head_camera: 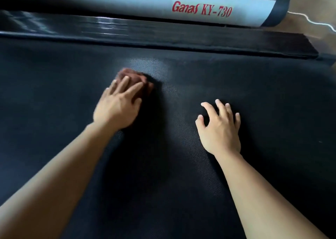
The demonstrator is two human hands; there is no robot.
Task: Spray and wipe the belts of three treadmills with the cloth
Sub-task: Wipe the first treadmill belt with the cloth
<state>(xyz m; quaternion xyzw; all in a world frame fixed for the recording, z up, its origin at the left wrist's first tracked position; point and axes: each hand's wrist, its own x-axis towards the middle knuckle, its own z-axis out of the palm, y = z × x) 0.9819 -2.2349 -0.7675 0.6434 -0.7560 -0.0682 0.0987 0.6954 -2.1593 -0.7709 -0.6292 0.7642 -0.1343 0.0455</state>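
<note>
Left hand [119, 105] flat, fingers straight, pressing brown cloth [135, 78] onto black belt [254, 93]; right hand [219, 127] spread wide — fingertips on belt, holding nothing. Grey side rail [127, 4] beyond — lettered "Ganas KY-730".

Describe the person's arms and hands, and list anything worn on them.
Nothing is worn. The left hand and right hand are bare: no gloves, rings, watch or wristbands. The left forearm and right forearm are uncovered to the frame edge, so no sleeve shows. The right hand's nails look short and unpainted; the left hand is motion-blurred.
</note>
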